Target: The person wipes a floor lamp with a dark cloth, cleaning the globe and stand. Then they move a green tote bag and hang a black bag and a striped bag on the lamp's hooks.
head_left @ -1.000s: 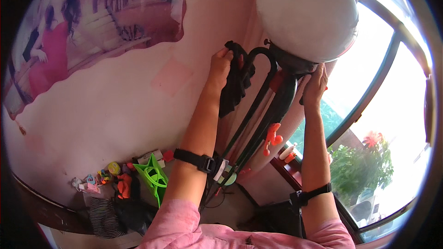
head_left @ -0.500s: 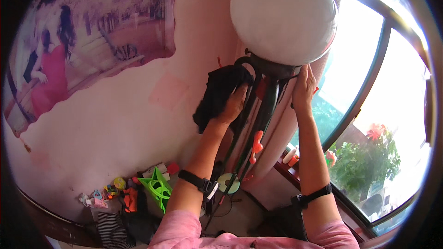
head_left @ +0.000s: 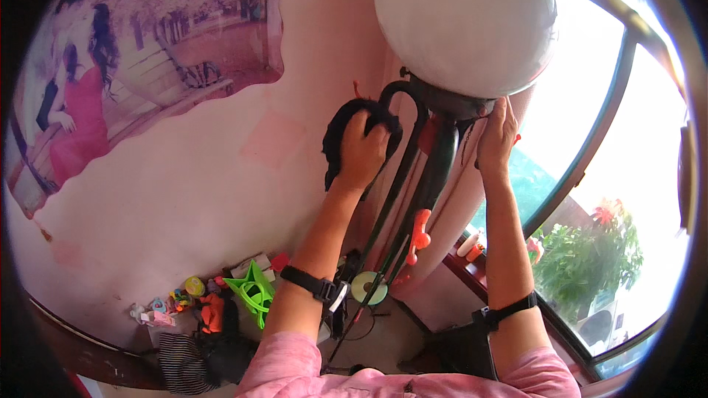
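A tall floor lamp stands before me, with a round white shade (head_left: 464, 22) over a dark collar (head_left: 450, 97) and a black stand (head_left: 436, 177) with curved arms. My left hand (head_left: 363, 149) is closed on a bunched black cloth (head_left: 341, 129), just left of a curved arm of the stand. My right hand (head_left: 497, 140) grips the collar's right side, fingers pointing up under the shade; its palm side is partly hidden. An orange-red ornament (head_left: 419, 236) hangs on the stand.
A disc (head_left: 369, 288) lies low by the stand. A bright green star-shaped thing (head_left: 252, 295), small toys (head_left: 177, 298) and a striped cloth (head_left: 183, 363) are at lower left. To the right are a pink curtain (head_left: 435, 265), a window frame (head_left: 616, 103) and a plant (head_left: 590, 258).
My left hand has shifted on the black cloth, which is now bunched smaller, with knuckles up. The lamp and my right hand appear slightly farther right in view.
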Demonstrator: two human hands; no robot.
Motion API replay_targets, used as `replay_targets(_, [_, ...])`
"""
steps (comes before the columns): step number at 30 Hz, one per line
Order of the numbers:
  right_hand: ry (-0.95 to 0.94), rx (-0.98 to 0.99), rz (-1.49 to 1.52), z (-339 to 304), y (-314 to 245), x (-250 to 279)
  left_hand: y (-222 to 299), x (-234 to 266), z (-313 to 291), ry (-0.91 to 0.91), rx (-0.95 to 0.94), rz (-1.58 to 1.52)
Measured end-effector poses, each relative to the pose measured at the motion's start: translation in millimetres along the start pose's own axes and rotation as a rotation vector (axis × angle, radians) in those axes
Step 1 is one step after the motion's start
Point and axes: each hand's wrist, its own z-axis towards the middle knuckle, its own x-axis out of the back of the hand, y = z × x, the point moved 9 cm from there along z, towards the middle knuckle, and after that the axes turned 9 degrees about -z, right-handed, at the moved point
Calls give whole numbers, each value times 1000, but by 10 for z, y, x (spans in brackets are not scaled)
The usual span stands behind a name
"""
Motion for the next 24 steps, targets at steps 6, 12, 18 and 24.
replay_targets(6, [-22, 34, -23, -10, -32, 19, -149, -85, 379, 76, 62, -156])
replay_targets(12, [8, 14, -17, -19, 6, 21, -322, 76, 185, 273, 304, -243])
replay_targets(18, [-8, -21, -14, -33, 65, -13, -215, -180, 405, 133, 403, -623])
replay_targets(24, [11, -37, -33, -11, 101, 0, 416, 42, 187, 301, 15, -361])
